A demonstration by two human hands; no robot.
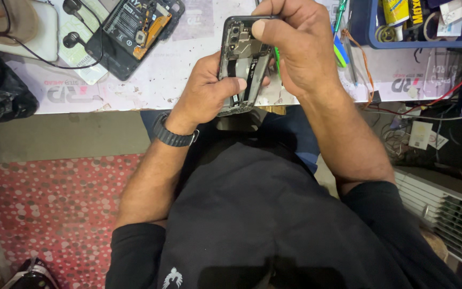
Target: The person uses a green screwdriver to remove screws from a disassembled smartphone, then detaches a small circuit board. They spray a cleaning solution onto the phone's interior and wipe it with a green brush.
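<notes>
The left hand (209, 91) is gripping an opened phone (243, 64) from its side, thumb pressed across the lower part, while the right hand (295, 45) is pinching the phone's top corner with its thumb on the frame. The phone is standing upright between both hands, above the table edge (108, 104). Up and left of the grip, a second opened phone (135, 32) is lying flat beside earphones (73, 24).

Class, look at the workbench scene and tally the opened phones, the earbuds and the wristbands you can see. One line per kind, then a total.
Opened phones: 2, one held in both hands, one lying on the bench
Earbuds: 2
Wristbands: 1
Total: 5
</notes>
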